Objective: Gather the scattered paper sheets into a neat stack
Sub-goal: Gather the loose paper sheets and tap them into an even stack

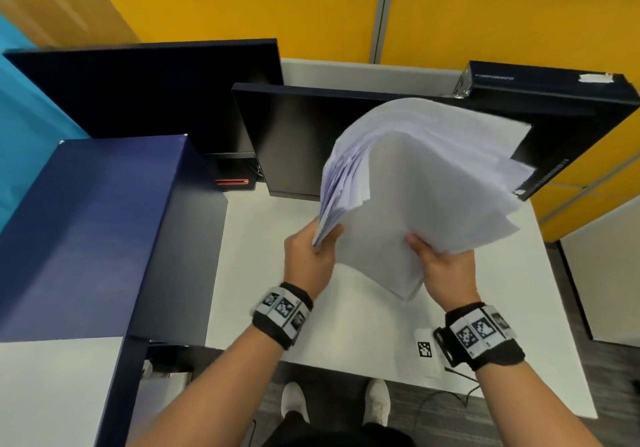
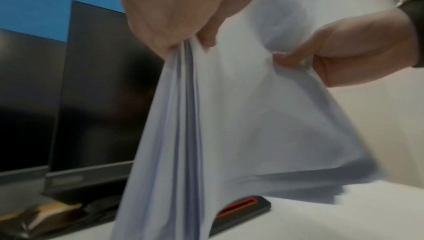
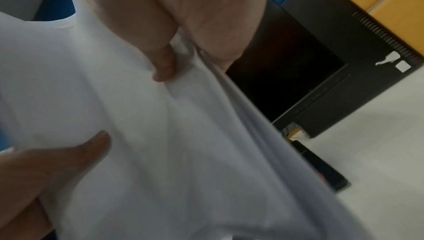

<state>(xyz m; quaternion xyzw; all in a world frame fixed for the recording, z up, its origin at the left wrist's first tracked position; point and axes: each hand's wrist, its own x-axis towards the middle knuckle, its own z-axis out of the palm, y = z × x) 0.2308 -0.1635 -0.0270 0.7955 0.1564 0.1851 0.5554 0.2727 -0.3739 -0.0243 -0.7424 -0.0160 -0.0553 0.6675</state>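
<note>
- Paper sheets (image 1: 426,183): a fanned, bowed bundle held in the air above the white desk (image 1: 263,266), in front of a dark monitor (image 1: 294,141).
- Left hand (image 1: 310,256): thumb and fingers pinch the bundle's left edge.
- Right hand (image 1: 445,266): thumb and fingers pinch its near right edge.
- Step in hand, as judged: squaring; loosen both pinches and tap the long edge on the desk until the corners align.

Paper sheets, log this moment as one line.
paper sheets: bundle lifted, edges uneven | left hand: grips | right hand: grips | table
</note>
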